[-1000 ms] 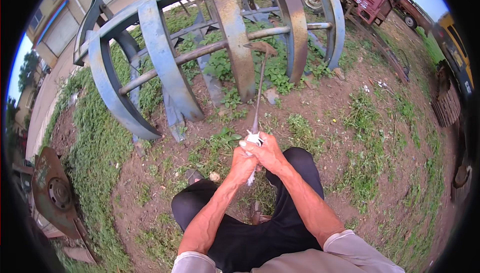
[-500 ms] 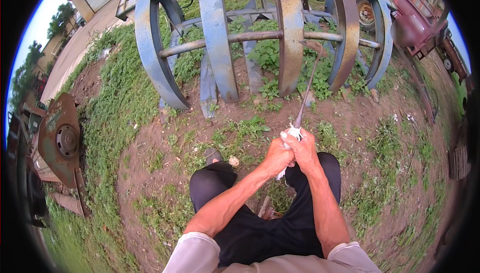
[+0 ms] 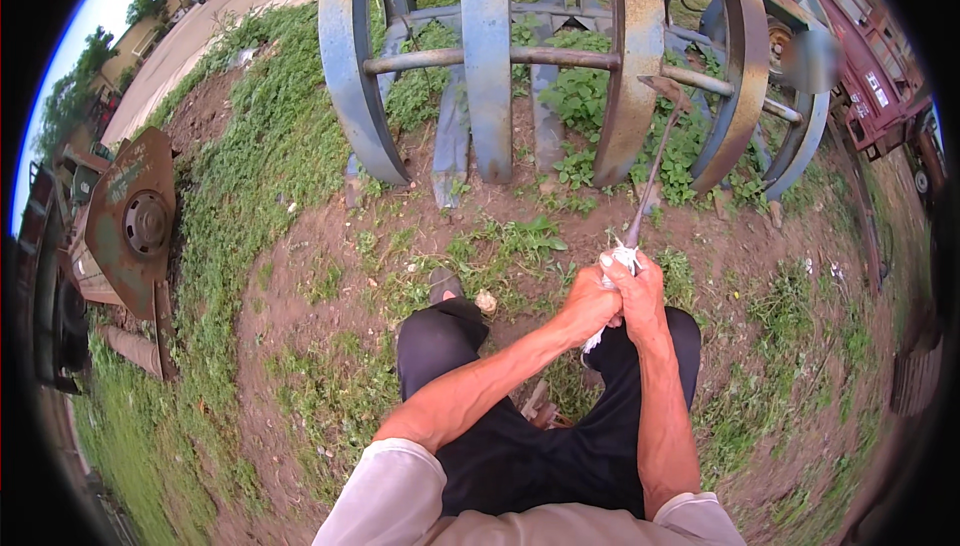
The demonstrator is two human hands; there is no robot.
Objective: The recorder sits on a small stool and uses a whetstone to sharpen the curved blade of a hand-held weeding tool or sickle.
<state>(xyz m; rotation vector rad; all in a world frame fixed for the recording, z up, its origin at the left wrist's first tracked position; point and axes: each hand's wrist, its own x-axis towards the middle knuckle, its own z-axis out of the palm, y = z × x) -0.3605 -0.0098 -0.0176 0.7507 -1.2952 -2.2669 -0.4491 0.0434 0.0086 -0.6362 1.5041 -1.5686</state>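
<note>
My left hand and my right hand are clasped together around the white frayed wrapping on a long, thin metal-shafted tool, over my dark-trousered knees. The shaft points forward, up the picture, to a flat hoe-like blade at its tip. The blade appears against the green weeds and curved bars of a rusty blue steel frame; whether it touches a bar, I cannot tell. Strands of the white material hang below my fists.
A rusted machine part with a hub lies at the left. A maroon vehicle stands at the upper right. Patchy soil and weeds surround my legs; a paved yard and buildings are at the upper left.
My view has turned, so the steel frame, my arms and the tool appear farther right and the left-hand machine higher. My grip on the tool looks the same.
</note>
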